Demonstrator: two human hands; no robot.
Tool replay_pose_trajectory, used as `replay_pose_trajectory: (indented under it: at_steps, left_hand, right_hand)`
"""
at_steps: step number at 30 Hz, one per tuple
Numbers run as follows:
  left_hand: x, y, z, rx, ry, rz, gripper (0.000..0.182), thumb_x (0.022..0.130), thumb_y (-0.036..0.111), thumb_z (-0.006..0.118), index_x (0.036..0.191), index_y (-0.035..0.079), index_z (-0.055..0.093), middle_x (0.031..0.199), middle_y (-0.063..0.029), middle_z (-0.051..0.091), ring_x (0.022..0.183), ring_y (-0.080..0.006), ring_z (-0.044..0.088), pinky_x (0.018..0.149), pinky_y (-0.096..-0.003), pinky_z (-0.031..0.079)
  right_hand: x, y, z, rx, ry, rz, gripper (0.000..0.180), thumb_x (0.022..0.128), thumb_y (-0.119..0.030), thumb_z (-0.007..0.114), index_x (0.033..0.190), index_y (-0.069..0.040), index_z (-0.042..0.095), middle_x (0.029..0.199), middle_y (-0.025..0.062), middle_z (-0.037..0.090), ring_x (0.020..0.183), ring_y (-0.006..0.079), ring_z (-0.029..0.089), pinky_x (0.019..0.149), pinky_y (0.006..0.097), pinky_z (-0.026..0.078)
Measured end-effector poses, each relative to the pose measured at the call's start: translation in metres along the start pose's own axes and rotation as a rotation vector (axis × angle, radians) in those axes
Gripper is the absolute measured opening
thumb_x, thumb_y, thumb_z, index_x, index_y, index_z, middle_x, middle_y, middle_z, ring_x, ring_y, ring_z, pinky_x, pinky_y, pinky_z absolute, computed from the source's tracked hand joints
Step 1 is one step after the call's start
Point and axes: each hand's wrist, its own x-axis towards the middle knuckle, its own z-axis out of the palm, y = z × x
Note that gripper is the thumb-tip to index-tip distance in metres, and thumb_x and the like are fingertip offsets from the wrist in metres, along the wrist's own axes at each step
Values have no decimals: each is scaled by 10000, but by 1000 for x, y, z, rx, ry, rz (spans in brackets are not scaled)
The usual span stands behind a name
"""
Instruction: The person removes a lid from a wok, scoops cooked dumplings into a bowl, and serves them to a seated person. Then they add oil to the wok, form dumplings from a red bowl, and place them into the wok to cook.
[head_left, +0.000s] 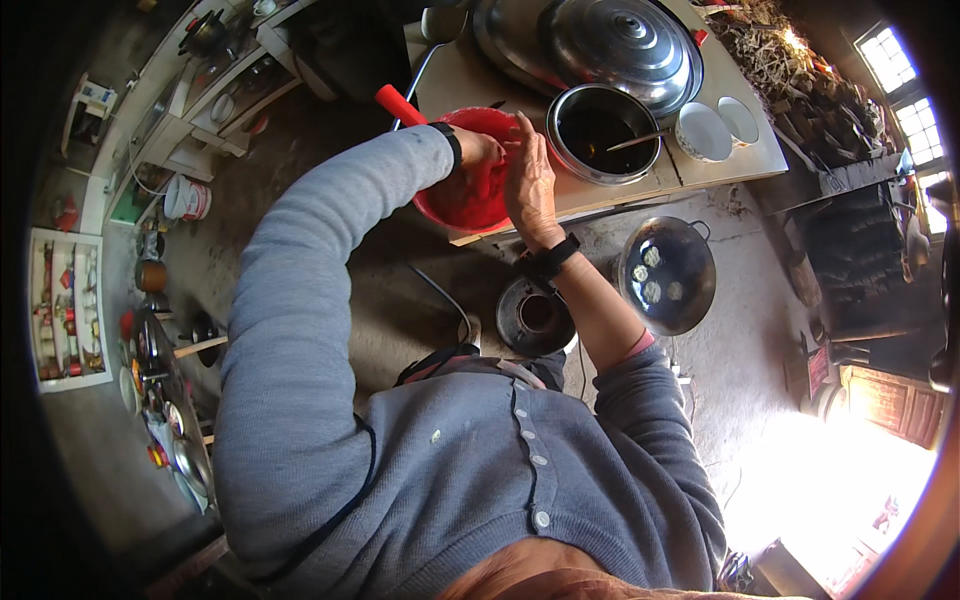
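A red plastic basin sits at the table's near edge, its inside smeared. My left hand reaches down into it, fingertips mostly lost against the red, so its grip is unclear. Over the basin's right side, my right hand is held edge-on with fingers stretched out, close to the left hand; nothing shows in it. A red handle sticks out behind my left wrist. Just right of my right hand stands a steel pot of dark liquid, a spoon resting in it.
Large metal lids, a long-handled spatula and two white bowls are on the table. Below right, a wok holds several pale patties. A small round stove stands near my legs. Firewood is piled beyond.
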Motion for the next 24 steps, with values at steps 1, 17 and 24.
replay_pose_trajectory:
  at_steps: [1,17,24]
  left_hand:
    - [5,-6,5,43,0,29,561,717,304,763,1207,63,635,1206,-153,660,1168,-274,593,1004,-367,446]
    - [-55,-20,1,-302,376,35,280,681,48,710,953,69,649,1010,-133,673,989,-342,640,833,-408,504]
    - [-101,-16,7,-1050,553,33,265,773,-69,652,1018,33,647,995,-20,652,992,-145,603,880,-298,483]
  right_hand:
    - [-1,3,3,-24,11,17,714,825,40,545,1486,-73,301,1156,174,544,1030,321,607,860,411,529]
    - [6,3,20,-281,-32,73,838,816,-53,650,1519,-19,195,1357,221,438,1183,400,486,1008,438,438]
    - [18,12,19,-249,7,8,579,900,3,437,1464,-68,328,1231,231,539,1084,416,568,891,470,500]
